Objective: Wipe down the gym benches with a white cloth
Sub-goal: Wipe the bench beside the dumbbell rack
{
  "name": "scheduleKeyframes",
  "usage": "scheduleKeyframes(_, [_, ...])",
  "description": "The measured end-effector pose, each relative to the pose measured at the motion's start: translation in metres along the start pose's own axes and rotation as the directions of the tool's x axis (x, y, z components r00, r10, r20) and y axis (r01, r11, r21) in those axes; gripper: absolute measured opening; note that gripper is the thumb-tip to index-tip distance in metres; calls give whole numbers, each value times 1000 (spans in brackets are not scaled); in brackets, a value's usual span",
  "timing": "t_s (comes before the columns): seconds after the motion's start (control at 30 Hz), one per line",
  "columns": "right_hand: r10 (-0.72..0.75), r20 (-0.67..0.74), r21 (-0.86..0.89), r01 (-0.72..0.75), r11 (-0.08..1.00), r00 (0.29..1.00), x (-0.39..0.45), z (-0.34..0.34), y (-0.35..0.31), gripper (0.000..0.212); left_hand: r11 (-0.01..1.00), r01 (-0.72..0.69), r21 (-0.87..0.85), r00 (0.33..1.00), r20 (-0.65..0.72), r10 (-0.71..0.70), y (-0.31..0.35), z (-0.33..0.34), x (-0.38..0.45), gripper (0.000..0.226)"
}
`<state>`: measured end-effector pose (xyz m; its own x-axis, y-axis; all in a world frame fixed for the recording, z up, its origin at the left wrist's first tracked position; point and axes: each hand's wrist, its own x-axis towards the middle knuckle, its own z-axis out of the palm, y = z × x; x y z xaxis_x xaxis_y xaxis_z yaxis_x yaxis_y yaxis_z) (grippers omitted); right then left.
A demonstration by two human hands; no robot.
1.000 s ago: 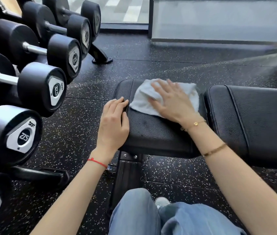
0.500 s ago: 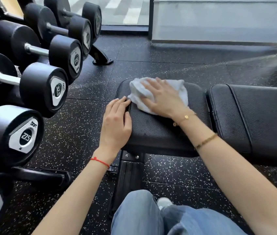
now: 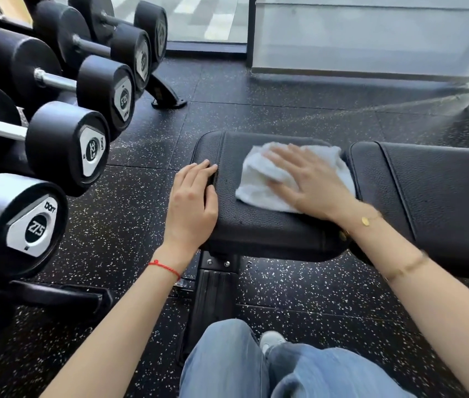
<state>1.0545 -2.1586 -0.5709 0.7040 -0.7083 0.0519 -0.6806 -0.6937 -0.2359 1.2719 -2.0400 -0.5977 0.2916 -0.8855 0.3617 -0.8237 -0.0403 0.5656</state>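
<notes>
The right hand point(image 3: 313, 182) is pressing the white cloth point(image 3: 267, 179) with flat, spread fingers on the right part of the seat pad point(image 3: 256, 225), the left hand point(image 3: 191, 202) is resting open on its left edge, and the long back pad point(image 3: 442, 196) at the right is, I judge, still waiting for wiping.

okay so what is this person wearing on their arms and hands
Both forearms are bare, with no sleeves and no gloves. The left wrist carries a thin red string bracelet. The right wrist has a fine gold chain with a small oval charm, and higher up the forearm sits a second gold bracelet.
</notes>
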Motion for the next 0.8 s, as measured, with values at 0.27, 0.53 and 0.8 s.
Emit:
scheduleKeyframes(0.27, [-175, 56, -193, 183, 964, 983, -45, 9, -31, 64, 1000, -9, 10, 1000, -6, 9, 2, 1, 0, 39])
scheduleKeyframes(0.53, [-293, -192, -306, 227, 925, 937, -95, 31, -20, 63, 997, -59, 57, 995, 81, 55, -4, -10, 5, 37])
scheduleKeyframes(0.8, [-398, -251, -515, 226, 827, 882, -64, 54, -76, 53, 992, -114, 47, 991, 76, 110, -19, -13, 11, 33])
